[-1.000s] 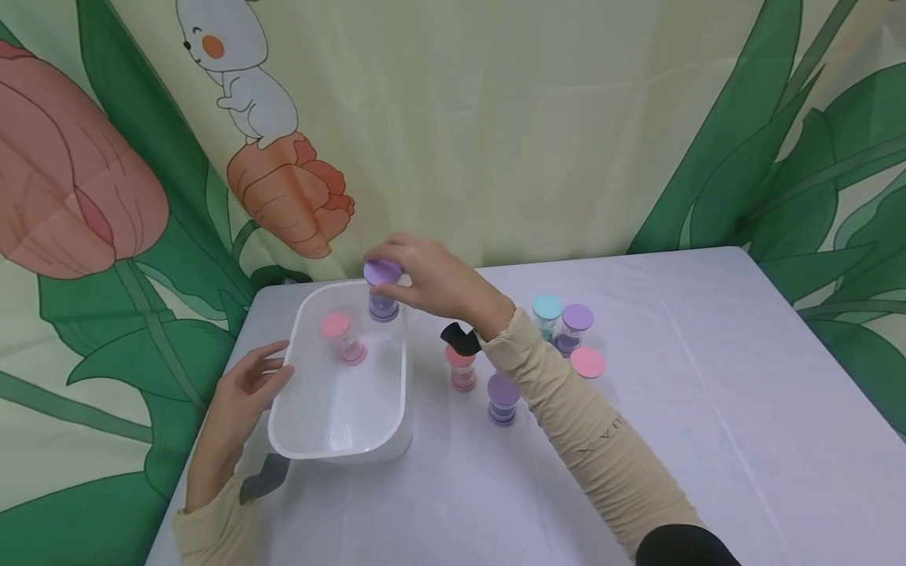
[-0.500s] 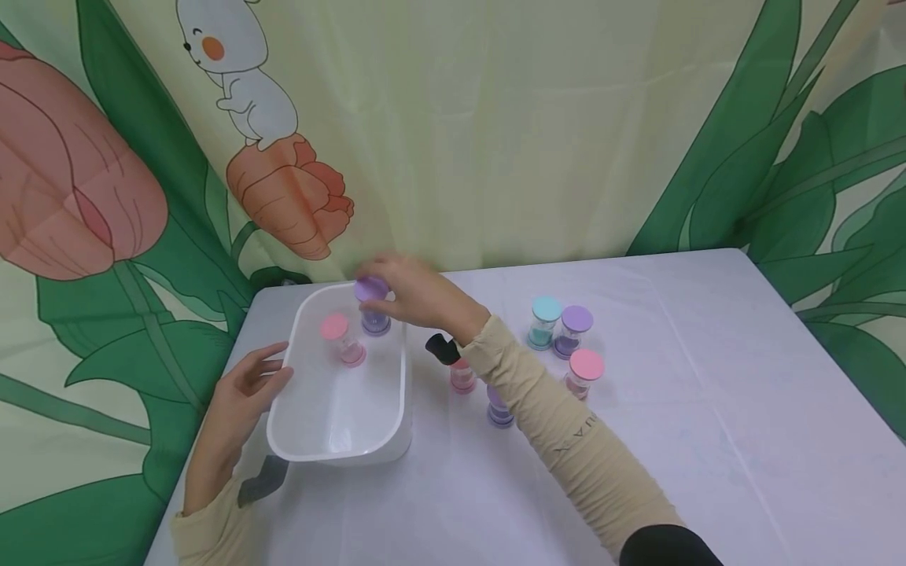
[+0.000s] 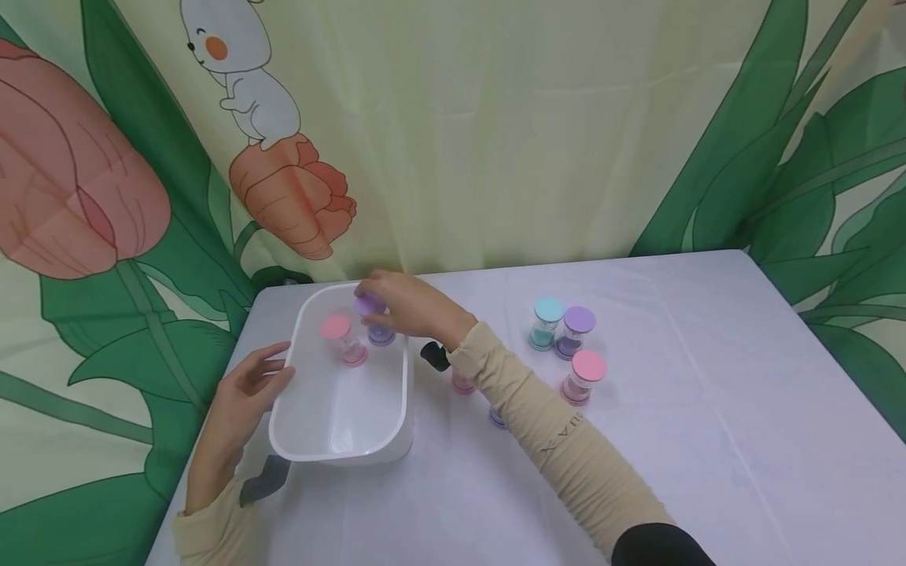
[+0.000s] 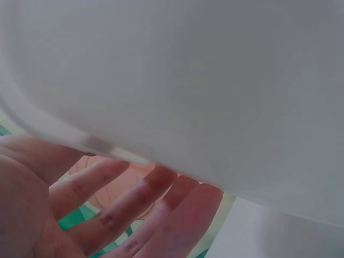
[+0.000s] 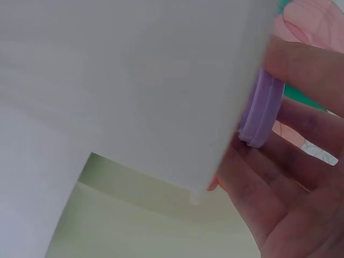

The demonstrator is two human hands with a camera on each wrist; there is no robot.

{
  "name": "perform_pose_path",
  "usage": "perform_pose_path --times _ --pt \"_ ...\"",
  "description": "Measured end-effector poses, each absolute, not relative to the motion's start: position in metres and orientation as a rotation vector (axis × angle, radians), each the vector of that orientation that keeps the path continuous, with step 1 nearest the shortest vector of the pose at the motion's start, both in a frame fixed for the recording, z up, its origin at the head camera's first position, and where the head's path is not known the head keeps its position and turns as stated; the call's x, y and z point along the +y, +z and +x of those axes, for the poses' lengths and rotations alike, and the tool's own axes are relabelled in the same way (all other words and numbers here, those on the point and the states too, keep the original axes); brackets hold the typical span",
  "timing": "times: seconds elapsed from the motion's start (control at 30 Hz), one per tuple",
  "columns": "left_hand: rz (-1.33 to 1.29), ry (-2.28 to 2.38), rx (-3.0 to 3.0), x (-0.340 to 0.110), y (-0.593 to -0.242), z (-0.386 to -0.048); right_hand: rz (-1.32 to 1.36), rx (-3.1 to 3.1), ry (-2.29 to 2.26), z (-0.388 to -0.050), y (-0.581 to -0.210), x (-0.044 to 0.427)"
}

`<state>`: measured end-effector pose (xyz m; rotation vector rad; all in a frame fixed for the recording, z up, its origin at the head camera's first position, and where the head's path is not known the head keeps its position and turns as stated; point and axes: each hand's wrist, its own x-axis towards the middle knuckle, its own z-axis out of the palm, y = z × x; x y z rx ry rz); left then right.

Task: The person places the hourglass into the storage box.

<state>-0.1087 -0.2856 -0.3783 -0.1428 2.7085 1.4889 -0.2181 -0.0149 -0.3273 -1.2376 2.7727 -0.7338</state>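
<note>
My right hand (image 3: pixel 418 306) pinches the lid of a purple-capped jar (image 3: pixel 381 333) inside the white bin (image 3: pixel 340 454), near its back right corner. In the right wrist view the purple lid (image 5: pixel 262 107) shows between the fingers, while the bin's wall hides the rest of the jar. A pink-capped jar (image 3: pixel 344 341) leans in the bin just left of the purple one. My left hand (image 3: pixel 241 401) rests against the bin's left side with fingers extended; in the left wrist view the fingertips of this hand (image 4: pixel 134 209) touch the bin's wall (image 4: pixel 215 107).
Right of the bin stand a teal-capped jar (image 3: pixel 546 324), a purple-capped jar (image 3: pixel 575 332) and a pink-capped jar (image 3: pixel 583 377). A pink jar (image 3: pixel 463 383) and a purple one (image 3: pixel 498 417) are partly covered by my right forearm. A printed curtain (image 3: pixel 531 157) hangs behind the table.
My right hand has moved down and slightly left, lowering the purple-capped jar into the bin beside the pink one. The left hand has stayed against the bin.
</note>
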Motion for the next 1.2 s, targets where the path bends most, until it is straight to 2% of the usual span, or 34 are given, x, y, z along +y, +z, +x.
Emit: perform_pose_path --times 1.2 --pt "-0.166 1.472 2.717 -0.285 -0.377 -0.109 -1.163 2.794 -0.294 -0.23 -0.352 -0.04"
